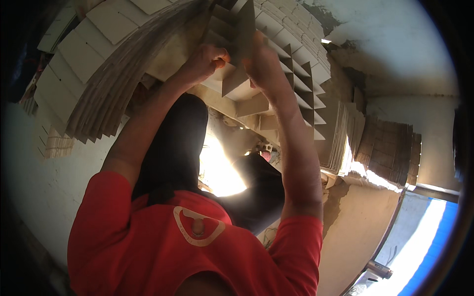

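Observation:
A cardboard divider grid (301, 86) of crossed, slotted strips stands in front of me at the top of the head view. My right hand (261, 61) is closed around a cardboard strip (245, 32) that rises among the other pieces. To its left, my left hand (206, 61) is curled with thumb and fingers pressed together. Whatever those left fingers pinch is too blurred to make out. Between and below the hands, a pointed cardboard flap (234, 81) sticks out from the grid.
A long fanned row of cardboard strips (111, 89) curves along the left, beside pale flat sheets (94, 42). Stacked cardboard (335, 135) and darker bundles (387, 145) stand to the right. Below the hands, my dark-trousered legs (173, 143) flank a bright patch of light.

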`<state>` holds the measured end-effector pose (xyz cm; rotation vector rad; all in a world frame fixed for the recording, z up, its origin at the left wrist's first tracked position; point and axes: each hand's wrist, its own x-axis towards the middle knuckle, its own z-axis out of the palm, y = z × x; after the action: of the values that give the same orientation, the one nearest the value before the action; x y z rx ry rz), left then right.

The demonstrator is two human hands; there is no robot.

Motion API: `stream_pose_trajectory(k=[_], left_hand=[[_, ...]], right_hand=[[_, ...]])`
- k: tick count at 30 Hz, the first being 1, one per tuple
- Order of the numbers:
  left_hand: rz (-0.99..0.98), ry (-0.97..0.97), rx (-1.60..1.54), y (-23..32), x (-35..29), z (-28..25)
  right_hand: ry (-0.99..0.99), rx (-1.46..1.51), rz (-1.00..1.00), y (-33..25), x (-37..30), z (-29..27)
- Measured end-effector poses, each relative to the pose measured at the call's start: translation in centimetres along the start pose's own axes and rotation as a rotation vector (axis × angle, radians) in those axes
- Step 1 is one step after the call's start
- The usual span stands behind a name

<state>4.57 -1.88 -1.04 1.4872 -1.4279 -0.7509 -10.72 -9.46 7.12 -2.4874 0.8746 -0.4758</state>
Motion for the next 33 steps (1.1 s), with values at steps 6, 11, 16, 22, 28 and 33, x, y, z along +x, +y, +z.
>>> stream_pose_trajectory(k=[6, 11, 16, 22, 28, 33], left_hand=[[0.022, 0.021, -0.024, -0.1, 0.2, 0.4], [0.132, 0.047, -0.037, -0.4, 0.1, 0.2], [0.219, 0.096, 0.167, -1.5, -0.3, -0.1], [0.580, 0.020, 0.529, 1.4, 0.9, 0.3], [0.566, -0.087, 0.579, -0.4, 5.2, 0.8], [0.592, -0.314, 0.610, -0.3, 9.5, 2.7]], right_hand=[[-0.169, 0.082, 0.155, -0.5, 1.0, -1.0], [-0.333, -0.102, 0.202, 0.7, -2.2, 4.2], [-0.137, -0.170, 0.069, 1.0, -3.0, 1.6], [0.579, -0.763, 0.072, 14.1, -5.6, -3.3], [0.065, -0.196, 0.423, 11.8, -7.5, -4.0], [0.202, -0.335, -0.065, 9.9, -11.3, 0.0]])
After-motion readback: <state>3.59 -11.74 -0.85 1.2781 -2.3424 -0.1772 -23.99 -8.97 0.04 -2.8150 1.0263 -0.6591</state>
